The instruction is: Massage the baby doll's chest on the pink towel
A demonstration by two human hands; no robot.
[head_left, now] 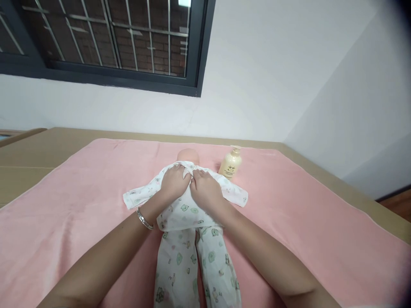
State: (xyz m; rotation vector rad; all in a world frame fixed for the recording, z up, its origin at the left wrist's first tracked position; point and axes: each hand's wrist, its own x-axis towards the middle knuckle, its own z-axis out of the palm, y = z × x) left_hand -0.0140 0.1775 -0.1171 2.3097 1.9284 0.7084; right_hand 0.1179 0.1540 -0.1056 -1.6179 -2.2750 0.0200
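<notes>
Here, the left hand (174, 183) and right hand (206, 189) rest half-curled fingers (198, 174) on the printed shirt (188, 210) (grip unclear).

Even, fairly cool indoor light falls over the pink cloth (305, 214) and the pale wall (257, 64); its source is out of frame. The window (105, 38) looks dark, with a small white glare at its top edge. Soft shadows lie beside the forearms (118, 244) and left of the bottle (230, 164). The side wall (366, 98) is greyer. Wide-angle stretching slants the outer lines, dark smudges shade the right corners, and fine print is slightly soft.
</notes>
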